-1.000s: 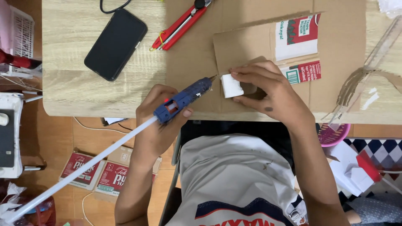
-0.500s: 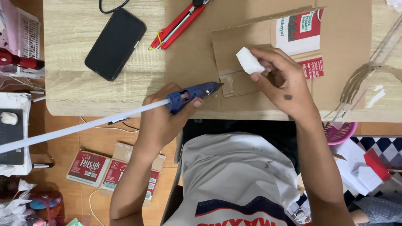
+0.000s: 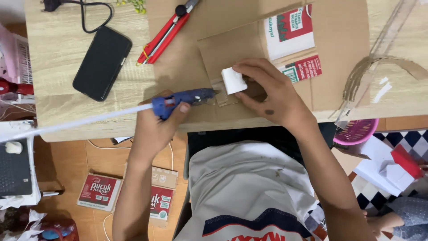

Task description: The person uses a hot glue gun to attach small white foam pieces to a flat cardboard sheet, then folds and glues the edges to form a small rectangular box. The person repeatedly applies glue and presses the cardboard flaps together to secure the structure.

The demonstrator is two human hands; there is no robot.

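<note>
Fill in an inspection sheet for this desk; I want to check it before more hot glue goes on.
Surface: wooden desk, partly covered by cardboard sheets.
Job's things: blue glue gun, nozzle at a small cardboard piece; white block.
Clutter: black phone, red utility knife, clear ruler.
Hands: left hand grips the glue gun; right hand holds the white block.
Cables: black cable beside the phone; white cable on the floor.
Surroundings: cartons on the floor, pink basket.
</note>
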